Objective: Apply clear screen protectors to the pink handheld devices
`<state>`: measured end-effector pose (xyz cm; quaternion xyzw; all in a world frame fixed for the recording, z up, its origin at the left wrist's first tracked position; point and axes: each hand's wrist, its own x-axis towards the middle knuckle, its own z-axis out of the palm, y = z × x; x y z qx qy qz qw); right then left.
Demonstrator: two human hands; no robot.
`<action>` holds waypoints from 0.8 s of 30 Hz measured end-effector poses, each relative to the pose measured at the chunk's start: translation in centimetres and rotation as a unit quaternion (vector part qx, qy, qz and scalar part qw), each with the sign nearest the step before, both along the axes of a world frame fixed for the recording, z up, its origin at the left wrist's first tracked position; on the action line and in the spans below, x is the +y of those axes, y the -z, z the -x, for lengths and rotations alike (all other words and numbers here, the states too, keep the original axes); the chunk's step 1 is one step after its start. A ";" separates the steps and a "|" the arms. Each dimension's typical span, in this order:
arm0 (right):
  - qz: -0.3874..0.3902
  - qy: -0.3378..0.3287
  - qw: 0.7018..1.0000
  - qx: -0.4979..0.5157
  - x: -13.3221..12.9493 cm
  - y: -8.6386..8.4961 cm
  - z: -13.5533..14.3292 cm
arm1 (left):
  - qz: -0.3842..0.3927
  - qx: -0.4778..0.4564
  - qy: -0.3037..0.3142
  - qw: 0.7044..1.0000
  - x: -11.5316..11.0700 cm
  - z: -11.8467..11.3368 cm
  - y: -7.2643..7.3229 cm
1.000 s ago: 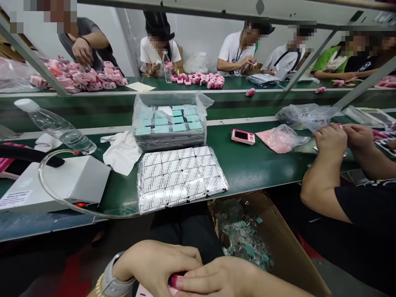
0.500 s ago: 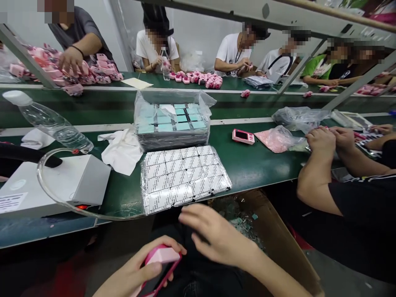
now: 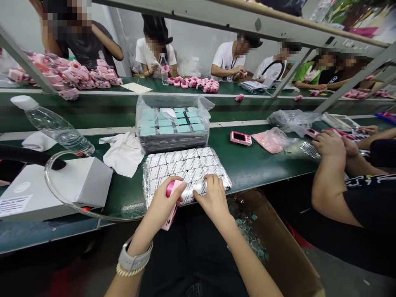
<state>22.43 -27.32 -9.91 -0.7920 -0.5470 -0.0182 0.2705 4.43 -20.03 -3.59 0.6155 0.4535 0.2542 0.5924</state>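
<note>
Pink and slim, a small camera-like device (image 3: 169,220) is in my left hand (image 3: 165,196), its thumb and fingers closed around the upper end. My left hand is over the near left part of a stack of white printed sheets (image 3: 163,165) in clear plastic. At the stack's front edge, my right hand (image 3: 213,198) has its thumb and bent fingertips on a piece of the white printed sheet (image 3: 200,188), which looks slightly raised between them. Behind stands a plastic-wrapped stack of panels with light-blue squares (image 3: 170,123). A similar pink device (image 3: 240,138) with a dark screen lies to the right.
At left are a white box (image 3: 62,181) with a clear hose, a leaning water bottle (image 3: 58,128) and a white cloth (image 3: 123,154). A cardboard box (image 3: 278,243) of scraps is below the table edge. Another person's hands (image 3: 331,144) work at right.
Both hands have risen from my lap to the white stack. My left hand has brought the pink device along, and my right hand's fingers now touch the stack's front edge.
</note>
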 end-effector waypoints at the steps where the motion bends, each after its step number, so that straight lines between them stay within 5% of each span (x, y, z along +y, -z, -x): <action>1: 0.006 0.003 1.000 -0.005 0.1 -0.2 0.1 | 0.000 0.001 -0.006 1.000 0.3 -0.4 0.3; 6: 0.035 -0.003 0.999 -0.018 0.8 -1.2 0.9 | -0.005 0.029 -0.023 0.999 0.7 -0.8 1.4; 12: 0.001 -0.013 0.999 0.052 0.2 -2.5 -0.6 | -0.012 0.072 -0.019 0.997 0.6 -0.7 1.1; 19: -0.178 0.060 0.964 0.189 -2.7 -2.2 -7.2 | 0.024 0.041 -0.026 0.999 0.9 -0.3 1.0; 24: -0.348 0.120 0.915 0.166 -5.6 -0.7 -5.2 | 0.139 -0.110 -0.043 0.983 -1.8 -1.6 0.4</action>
